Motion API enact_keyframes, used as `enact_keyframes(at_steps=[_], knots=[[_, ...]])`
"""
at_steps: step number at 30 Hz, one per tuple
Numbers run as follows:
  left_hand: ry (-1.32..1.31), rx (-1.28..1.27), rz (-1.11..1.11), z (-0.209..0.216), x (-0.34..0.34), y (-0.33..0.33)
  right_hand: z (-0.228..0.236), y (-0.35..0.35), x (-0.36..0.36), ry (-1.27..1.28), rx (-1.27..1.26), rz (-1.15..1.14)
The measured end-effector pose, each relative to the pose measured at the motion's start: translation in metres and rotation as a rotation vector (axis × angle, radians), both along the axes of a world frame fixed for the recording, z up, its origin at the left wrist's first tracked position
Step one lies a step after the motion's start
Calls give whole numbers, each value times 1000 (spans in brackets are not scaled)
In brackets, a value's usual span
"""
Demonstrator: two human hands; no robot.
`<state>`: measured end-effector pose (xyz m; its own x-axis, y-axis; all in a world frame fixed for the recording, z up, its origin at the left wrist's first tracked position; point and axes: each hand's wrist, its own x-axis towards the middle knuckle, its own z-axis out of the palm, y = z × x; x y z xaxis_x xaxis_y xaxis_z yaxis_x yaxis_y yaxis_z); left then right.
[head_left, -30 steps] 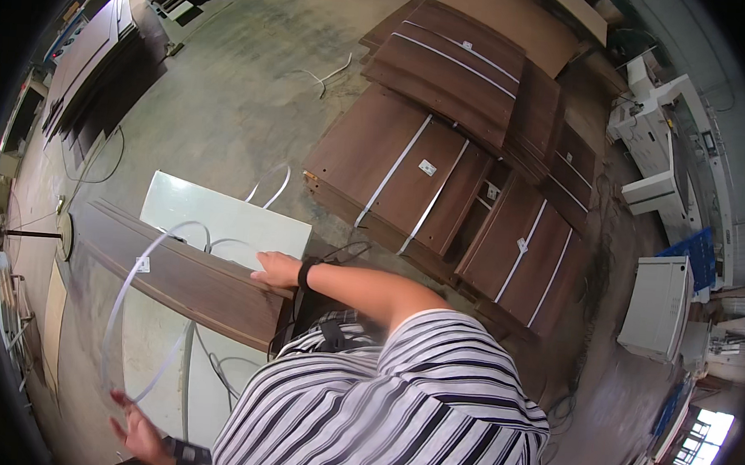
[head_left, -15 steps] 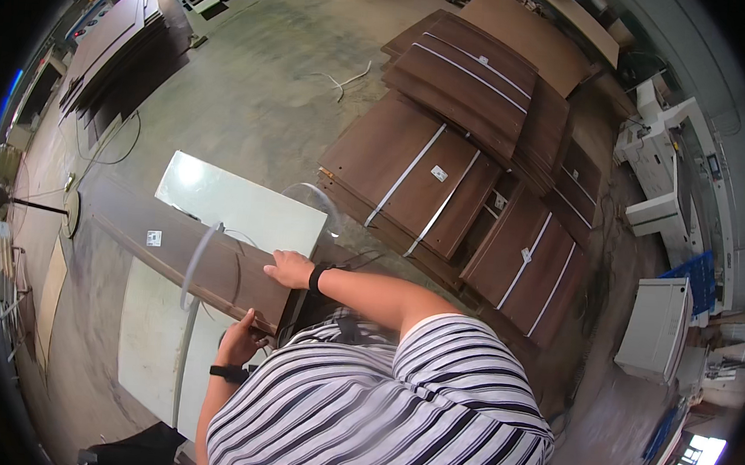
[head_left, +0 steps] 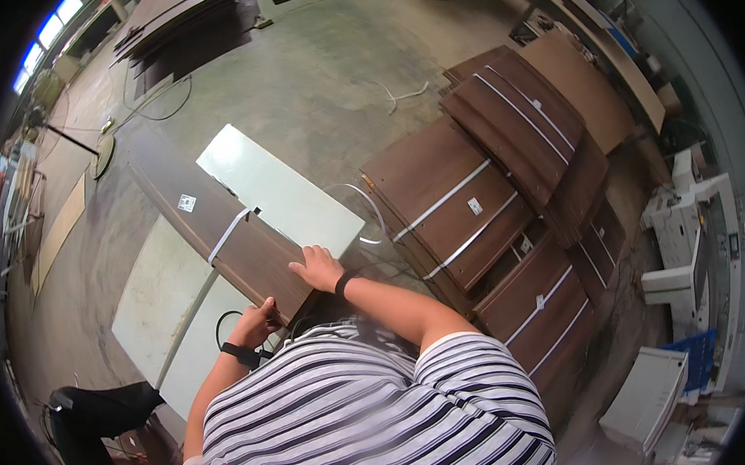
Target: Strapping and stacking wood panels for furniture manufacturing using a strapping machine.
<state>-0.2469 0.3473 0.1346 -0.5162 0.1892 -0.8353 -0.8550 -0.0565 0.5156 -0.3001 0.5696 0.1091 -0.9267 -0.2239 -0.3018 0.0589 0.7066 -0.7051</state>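
Observation:
A long stack of dark brown panels (head_left: 255,264) lies aslant in front of me, with a white label (head_left: 187,203) on its top. A pale strap (head_left: 229,236) crosses the stack at about its middle, lying close against it. My left hand (head_left: 253,323) is closed on the near left corner, its thumb by the edge and its other fingers partly hidden. Over the near right edge, my right hand (head_left: 321,269) grips the stack, thumb on top. Black bands circle both wrists.
White flat surfaces (head_left: 277,184) extend on both sides of the stack. Strapped brown panel bundles (head_left: 443,194) are piled at the right. A bent dark-clothed leg (head_left: 105,412) shows at lower left. A pale strap loop (head_left: 378,211) hangs past the white surface. White machinery (head_left: 678,251) stands far right.
The pale strap, raised and blurred before, now lies flat and tight across the stack. Both hands stay on the near end. The whole view has shifted, and more of the dark-clothed leg shows.

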Motion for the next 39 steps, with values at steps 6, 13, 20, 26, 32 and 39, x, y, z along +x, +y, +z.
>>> enact_keyframes(at_steps=[6,13,20,26,32,39], knots=[[44,-23,-17,0,4,-1,7,3,7,-70,130,-52],[40,-28,63,-11,11,-6,-1,0,3,-34,141,-3],[73,-1,16,-21,15,-13,7,3,4,-64,116,-14],[72,16,-2,-18,13,-16,14,5,4,-75,116,-15],[39,-95,-49,16,10,2,19,6,4,-86,174,-17],[10,2,36,10,15,8,13,6,7,-79,183,-39]])
